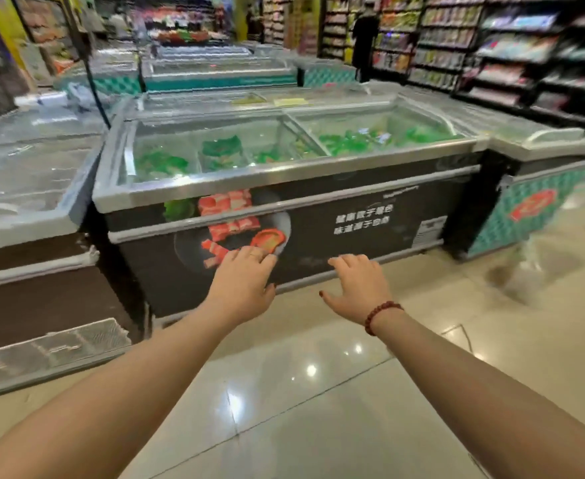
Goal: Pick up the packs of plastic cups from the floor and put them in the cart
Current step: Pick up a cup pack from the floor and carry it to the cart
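Reaches forward with both bare arms above a glossy cream tiled floor (pixel 284 392), bright spots of light mirrored on the tiles. Holds nothing in either hand: left hand (pixel 241 281) open, palm down, fingers loosely extended; right hand (pixel 360 288) open too, fingers spread and thumb out to the side, with a bracelet of dark red beads (pixel 382 314) round the wrist. Overlaps, from this angle, the lower front of a dark chest freezer (pixel 336 236) (contact with the panel impossible to judge). Faces a printed picture of rolled red meat (pixel 229 209) and two lines of white lettering (pixel 363 219) on that front. Looks down through sliding glass lids (pixel 215 140) onto green packets (pixel 159 164) sorted into compartments. Flanked by a glass-topped second freezer (pixel 25 188) on the left and a teal-patterned freezer (pixel 529 216) with a red badge on the right, both just beside the dark one. Takes in further freezers (pixel 215 70) behind, then tall stocked shelves (pixel 512 46) along the right aisle, blurred, and a figure in dark clothes (pixel 365 43) far back beside them. Shows no packs of plastic cups and no cart anywhere in this view.
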